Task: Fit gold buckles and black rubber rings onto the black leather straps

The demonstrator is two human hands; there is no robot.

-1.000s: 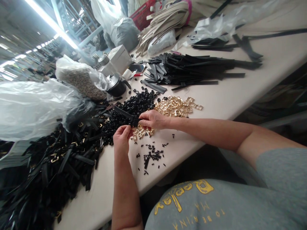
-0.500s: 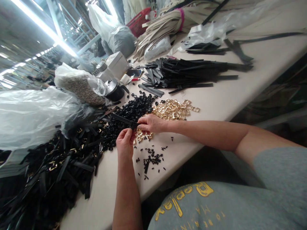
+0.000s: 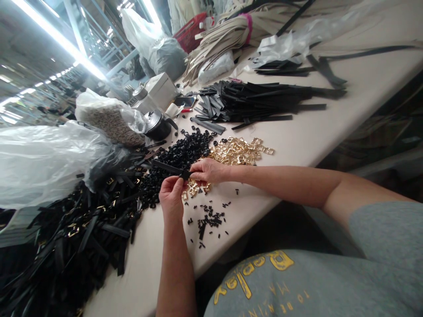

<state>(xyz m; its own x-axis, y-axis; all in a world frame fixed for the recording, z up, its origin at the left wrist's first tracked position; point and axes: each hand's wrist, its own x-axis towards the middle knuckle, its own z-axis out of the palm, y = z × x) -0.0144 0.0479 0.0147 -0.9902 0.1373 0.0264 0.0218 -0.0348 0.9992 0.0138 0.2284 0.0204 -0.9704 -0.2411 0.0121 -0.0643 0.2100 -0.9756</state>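
A black strap [image 3: 167,167] runs between my hands, its long end pointing to the left over a heap of small black loops [image 3: 185,149]. My left hand [image 3: 172,191] pinches it from below, thumb against its near edge. From the right, my right hand [image 3: 208,171] is closed on the strap's other end, fingertips almost touching the left thumb. Whether a buckle sits in the grip is hidden by the fingers. Gold buckles [image 3: 238,151] lie in a pile just behind and beneath my right hand. Small black offcuts [image 3: 211,219] are scattered on the table in front.
Finished-looking black straps with gold buckles [image 3: 76,229] heap up at the left. Loose black straps [image 3: 261,99] lie at the back. Behind the loops stand a dark lidded mug [image 3: 157,124] and a plastic bag [image 3: 109,114]. The pale table's [image 3: 297,136] edge slants along the right.
The strap has turned slightly between my fingers, and my left hand has shifted a little. My right hand keeps almost the same place.
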